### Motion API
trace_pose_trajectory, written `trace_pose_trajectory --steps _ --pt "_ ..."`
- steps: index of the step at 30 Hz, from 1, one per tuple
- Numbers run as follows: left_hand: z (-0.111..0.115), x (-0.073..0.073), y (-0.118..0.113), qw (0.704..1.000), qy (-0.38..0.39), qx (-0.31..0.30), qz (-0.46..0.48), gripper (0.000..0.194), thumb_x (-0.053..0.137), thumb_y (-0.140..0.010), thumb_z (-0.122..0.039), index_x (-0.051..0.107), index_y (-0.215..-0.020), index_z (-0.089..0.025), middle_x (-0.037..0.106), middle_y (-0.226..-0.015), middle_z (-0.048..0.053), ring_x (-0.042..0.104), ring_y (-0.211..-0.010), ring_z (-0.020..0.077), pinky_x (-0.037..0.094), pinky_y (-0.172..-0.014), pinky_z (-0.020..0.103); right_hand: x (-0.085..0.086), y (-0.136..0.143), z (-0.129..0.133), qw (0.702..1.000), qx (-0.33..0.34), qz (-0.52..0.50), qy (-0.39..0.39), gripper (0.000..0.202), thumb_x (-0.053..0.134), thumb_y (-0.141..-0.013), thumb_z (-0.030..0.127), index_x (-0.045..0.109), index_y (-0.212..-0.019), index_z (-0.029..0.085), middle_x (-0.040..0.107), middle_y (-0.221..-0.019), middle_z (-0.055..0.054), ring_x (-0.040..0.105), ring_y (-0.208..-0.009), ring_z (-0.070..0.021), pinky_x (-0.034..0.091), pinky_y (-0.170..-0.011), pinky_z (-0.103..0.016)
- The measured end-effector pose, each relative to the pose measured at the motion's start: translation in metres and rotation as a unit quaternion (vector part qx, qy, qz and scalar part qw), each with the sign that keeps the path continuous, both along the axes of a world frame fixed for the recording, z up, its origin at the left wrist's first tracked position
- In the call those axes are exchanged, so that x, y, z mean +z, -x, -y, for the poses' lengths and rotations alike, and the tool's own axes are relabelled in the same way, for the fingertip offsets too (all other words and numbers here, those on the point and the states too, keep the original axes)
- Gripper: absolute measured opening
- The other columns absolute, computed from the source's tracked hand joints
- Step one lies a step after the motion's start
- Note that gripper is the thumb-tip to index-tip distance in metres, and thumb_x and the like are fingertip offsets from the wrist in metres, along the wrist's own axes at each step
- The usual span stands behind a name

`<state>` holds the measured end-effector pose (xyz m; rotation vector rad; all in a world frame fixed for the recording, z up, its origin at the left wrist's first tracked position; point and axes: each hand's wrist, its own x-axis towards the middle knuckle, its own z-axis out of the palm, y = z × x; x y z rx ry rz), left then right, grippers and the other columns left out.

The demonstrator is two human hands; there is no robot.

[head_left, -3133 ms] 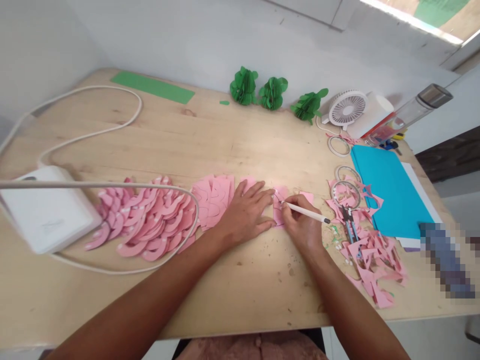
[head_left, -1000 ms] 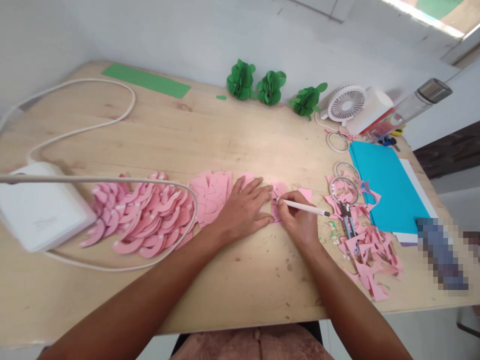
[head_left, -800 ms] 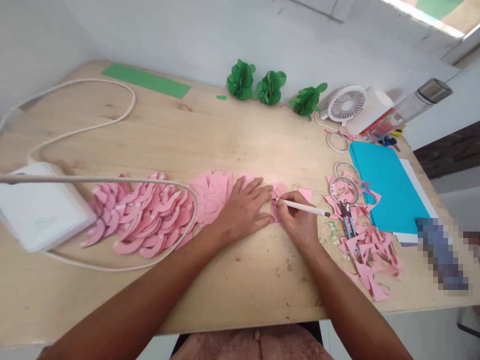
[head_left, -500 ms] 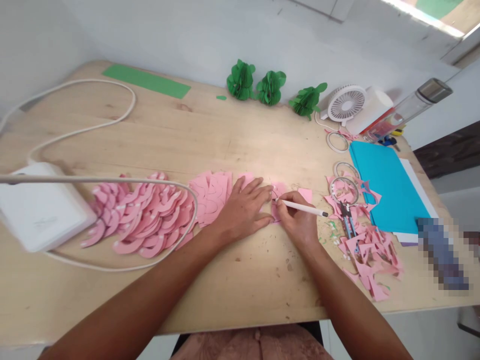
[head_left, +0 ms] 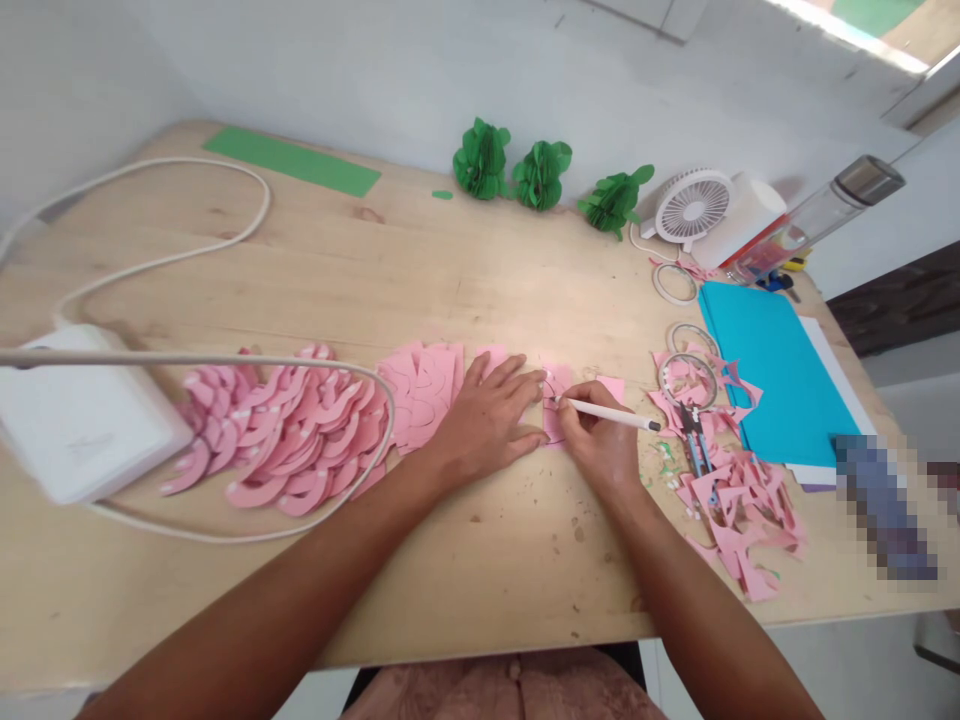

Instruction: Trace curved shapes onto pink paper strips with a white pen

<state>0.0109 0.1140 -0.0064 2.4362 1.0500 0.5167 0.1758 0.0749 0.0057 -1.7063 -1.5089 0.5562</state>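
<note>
Paper (head_left: 551,419), pink, is apparently being outlined at three o'clock from the left hand (head_left: 491,415), which is spread flat, nothing gripped. A white pen (head_left: 609,413) is pinched in the curled right hand (head_left: 602,445); next, steadied paper seems required for a smooth curve.

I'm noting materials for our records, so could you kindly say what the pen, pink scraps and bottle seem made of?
The pen looks like plastic: smooth, white, with a dark end. The pink scraps seem matt paper or thin card, given their flat, sharp-cornered cuts. The bottle is glass or clear plastic, being see-through; its cap looks metallic, with a grey sheen.
</note>
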Motion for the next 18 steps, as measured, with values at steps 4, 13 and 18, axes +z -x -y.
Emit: trace_pose_trajectory --steps 4,13,18 --pt "-0.0002 0.0 0.0001 1.0 0.001 0.0 0.0 0.035 0.06 -0.082 -0.036 0.056 -0.112 -0.02 0.054 -0.138 0.008 0.033 -0.139 0.0304 0.013 -0.116 0.057 0.0 -0.0006 0.0011 1.0 -0.001 0.011 0.002 0.008 0.054 -0.08 0.026 0.059 -0.077 0.021 0.061 -0.066 0.003 0.052 -0.056 -0.0117 0.039 -0.052 -0.023" --pt "-0.0002 0.0018 0.0 1.0 0.007 0.001 0.0 0.034 0.06 -0.082 -0.036 0.057 -0.112 -0.02 0.053 -0.139 0.008 0.033 -0.138 0.0305 0.012 -0.117 0.056 0.0003 -0.0031 -0.0006 1.0 -0.005 0.03 -0.008 0.008 0.054 -0.08 0.025 0.059 -0.077 0.021 0.059 -0.065 0.003 0.051 -0.056 -0.0117 0.039 -0.052 -0.023" --pt "-0.0004 0.0006 0.0 1.0 0.003 0.001 -0.001 0.034 0.06 -0.082 -0.037 0.057 -0.111 -0.02 0.053 -0.139 0.007 0.033 -0.139 0.0301 0.012 -0.117 0.056 0.0008 -0.0034 -0.0002 0.999 -0.009 0.03 -0.011 0.007 0.054 -0.08 0.025 0.059 -0.077 0.021 0.059 -0.064 0.003 0.05 -0.056 -0.0115 0.039 -0.052 -0.023"
